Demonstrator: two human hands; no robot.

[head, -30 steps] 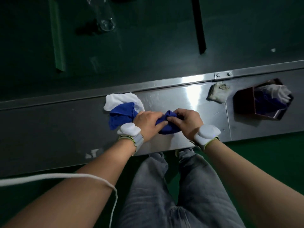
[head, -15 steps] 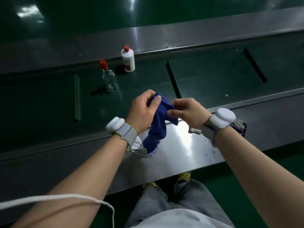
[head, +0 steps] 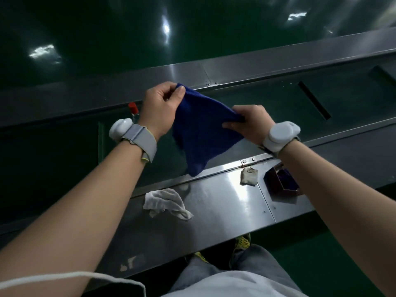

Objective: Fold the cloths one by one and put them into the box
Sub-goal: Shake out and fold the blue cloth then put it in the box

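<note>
A dark blue cloth [head: 201, 129] hangs spread in the air above the steel ledge [head: 225, 206]. My left hand [head: 159, 108] pinches its upper left corner, and my right hand [head: 249, 123] grips its right edge. A crumpled white cloth [head: 165, 201] lies on the ledge below the blue one. The dark box [head: 280, 182] stands on the ledge at the right, partly hidden behind my right forearm, with blue cloth inside it.
A small dirty white rag [head: 248, 176] lies on the ledge just left of the box. A red bottle cap [head: 132, 108] shows behind my left wrist on the green conveyor belt [head: 53, 151]. A white cable [head: 75, 277] runs along my left arm.
Both hands lifted the blue cloth off the ledge and pulled it apart from a bunched wad into a spread sheet. The white cloth stayed on the ledge. The view tilted up.
</note>
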